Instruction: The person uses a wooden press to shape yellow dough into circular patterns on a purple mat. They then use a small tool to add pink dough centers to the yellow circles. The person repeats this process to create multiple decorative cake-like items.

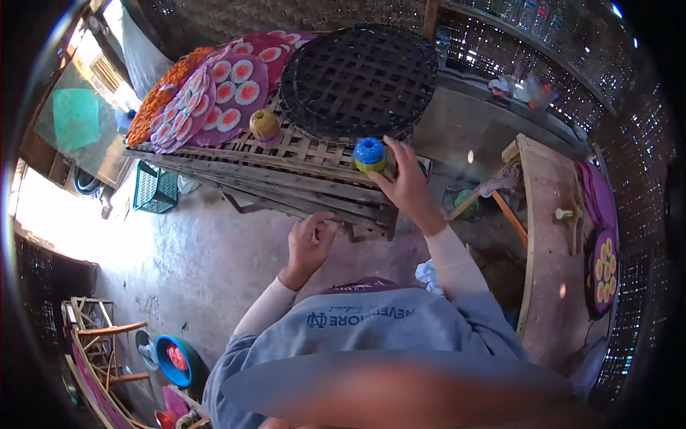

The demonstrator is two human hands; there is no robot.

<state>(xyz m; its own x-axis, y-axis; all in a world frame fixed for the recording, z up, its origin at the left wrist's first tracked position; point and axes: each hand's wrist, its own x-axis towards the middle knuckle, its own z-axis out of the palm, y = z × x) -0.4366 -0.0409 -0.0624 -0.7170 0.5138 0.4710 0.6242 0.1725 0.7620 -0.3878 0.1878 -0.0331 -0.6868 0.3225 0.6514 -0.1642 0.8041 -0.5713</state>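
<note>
A squat, round, spool-like piece (pixel 369 151), glossy blue above and yellow-green below, stands at the right front of a slatted bamboo tabletop (pixel 318 156). A dark hole shows in its top. My right hand (pixel 406 182) is at its right side, fingers at the blue upper edge and thumb low against the yellow-green part. Farther left stands a similar piece (pixel 264 127), tan over pink. In front of the table's edge is my left hand (pixel 312 239), its fingers curled together; whether they hold anything small is hidden.
Black round woven trays (pixel 361 82) lie on the table behind the blue piece. Purple sheets with red-and-white rounds (pixel 229 93) and an orange heap (pixel 168 93) cover its left. A wooden bench (pixel 547 264) stands right. A green crate (pixel 155 187) and blue basin (pixel 187 379) are on the floor.
</note>
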